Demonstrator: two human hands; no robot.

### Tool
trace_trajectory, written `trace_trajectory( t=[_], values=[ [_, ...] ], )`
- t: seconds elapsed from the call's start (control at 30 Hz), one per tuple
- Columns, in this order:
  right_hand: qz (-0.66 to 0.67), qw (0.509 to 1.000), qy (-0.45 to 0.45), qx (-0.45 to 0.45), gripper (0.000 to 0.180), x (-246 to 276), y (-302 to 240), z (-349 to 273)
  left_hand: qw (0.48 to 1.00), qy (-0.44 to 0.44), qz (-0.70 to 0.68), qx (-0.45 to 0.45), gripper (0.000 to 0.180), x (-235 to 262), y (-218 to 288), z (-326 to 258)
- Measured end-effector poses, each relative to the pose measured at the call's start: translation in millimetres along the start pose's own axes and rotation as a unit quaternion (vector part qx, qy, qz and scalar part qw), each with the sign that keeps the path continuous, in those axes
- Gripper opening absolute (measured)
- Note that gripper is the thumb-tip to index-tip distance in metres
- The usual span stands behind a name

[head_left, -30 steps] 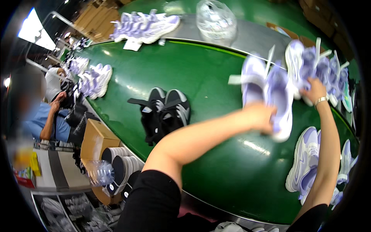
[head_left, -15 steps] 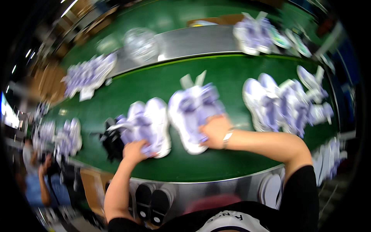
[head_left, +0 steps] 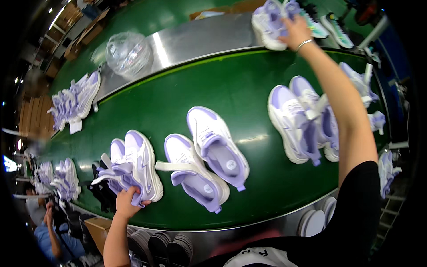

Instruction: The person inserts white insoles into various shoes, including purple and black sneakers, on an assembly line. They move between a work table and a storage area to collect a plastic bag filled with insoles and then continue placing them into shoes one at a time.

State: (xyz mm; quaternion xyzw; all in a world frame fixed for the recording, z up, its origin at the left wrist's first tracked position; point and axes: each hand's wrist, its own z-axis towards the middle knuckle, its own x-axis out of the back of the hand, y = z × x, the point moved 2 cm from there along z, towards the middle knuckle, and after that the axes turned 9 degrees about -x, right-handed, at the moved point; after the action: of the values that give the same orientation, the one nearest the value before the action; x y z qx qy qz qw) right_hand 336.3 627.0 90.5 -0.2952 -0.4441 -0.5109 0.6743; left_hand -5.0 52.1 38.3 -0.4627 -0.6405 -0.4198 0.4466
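Note:
Fingers closed round the heel, my left hand (head_left: 127,202) holds a white-and-purple sneaker (head_left: 141,164) on the green belt; its partner (head_left: 117,151) lies close against it, partly hidden. My right hand (head_left: 296,32) is stretched out to the far metal ledge, closed at the heel end of a similar purple-and-white sneaker (head_left: 267,26). Between my arms rests another pair, toes pointing away: the left shoe (head_left: 195,175) has a pale strap lying across it, and the right shoe (head_left: 218,147) shows its purple insole.
More purple sneakers (head_left: 291,122) sit at the right, partly behind my forearm. Teal-and-white shoes (head_left: 336,31) and a clear plastic bag (head_left: 129,54) are on the ledge (head_left: 195,40). A sneaker row (head_left: 75,100) stands far left. Dark soles (head_left: 180,249) lie below the belt. Another person (head_left: 55,236) is lower left.
My right hand has let go of the middle pair and reached to the far ledge. My left hand stays on its pair, now lower left in view. The view has shifted.

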Motion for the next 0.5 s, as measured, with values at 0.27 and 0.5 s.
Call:
trace_trajectory(
  t=[0.27,0.5],
  values=[
    [0.103,0.979,-0.177,-0.006,0.069,-106,66,65,0.999,-0.033,-0.008,0.026,0.049,2,-16,-9],
    [0.099,0.979,-0.178,0.008,0.062,-46,17,36,0.996,-0.072,0.001,0.062,0.052,15,-14,-22]
  ],
)
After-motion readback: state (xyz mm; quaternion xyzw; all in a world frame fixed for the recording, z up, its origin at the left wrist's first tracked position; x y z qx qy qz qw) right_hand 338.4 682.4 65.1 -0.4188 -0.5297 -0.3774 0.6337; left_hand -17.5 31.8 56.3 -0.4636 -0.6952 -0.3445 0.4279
